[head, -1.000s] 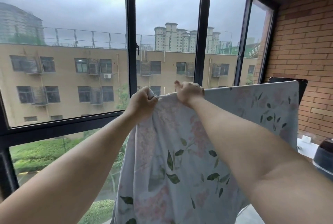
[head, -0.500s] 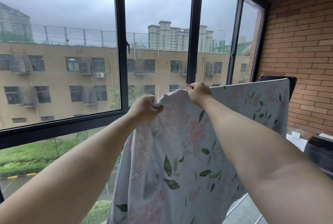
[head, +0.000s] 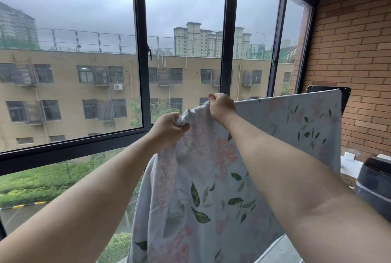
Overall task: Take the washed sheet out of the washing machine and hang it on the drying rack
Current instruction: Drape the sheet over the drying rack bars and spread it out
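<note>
Item: pale grey cotton sheet printed with pink blossoms and green leaves (head: pixel 211 178), gripped along its top edge by both bare hands, fingers closed tight on bunched cloth. Left hand (head: pixel 169 128) sat lower and just beside the right hand (head: pixel 221 106). Right of the grip, the sheet ran taut towards a dark bracket (head: pixel 344 98) on the red brick wall (head: pixel 355 47); below, it hung in loose folds before the black-framed window (head: pixel 140 51).

both arms raised. left hand (head: pixel 169 128) fisted on a bunched bit of the floral sheet (head: pixel 211 178) top edge, right hand (head: pixel 221 106) gripping the edge just beside it, slightly higher. sheet hangs down, its right part stretched flat toward the brick wall (head: pixel 355 55). black-framed window (head: pixel 139 51) behind.
</note>
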